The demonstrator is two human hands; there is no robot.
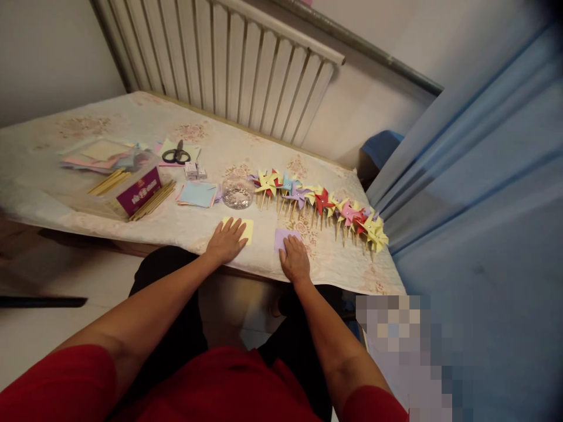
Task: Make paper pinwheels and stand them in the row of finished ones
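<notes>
Near the front edge of the table, my left hand [226, 241] lies flat with fingers spread on a square of yellow paper [248, 230]. My right hand [294, 258] rests with its fingers stretched over a square of purple paper [281, 238]. Just beyond my left hand stands a round clear dish [237, 196] of small shiny pieces. Left of the dish lies a stack of light blue paper squares [196, 194]. A long row of coloured paper pinwheels [322, 200] on sticks lies beyond my right hand, stretching to the right.
Black-handled scissors [176, 153] lie on paper at the back left, behind small white boxes [194, 170]. A purple-labelled pack [139, 190] sits among wooden sticks [153, 200], near more coloured paper [103, 153]. A radiator [246, 64] stands behind the table; a blue curtain [479, 193] hangs at the right.
</notes>
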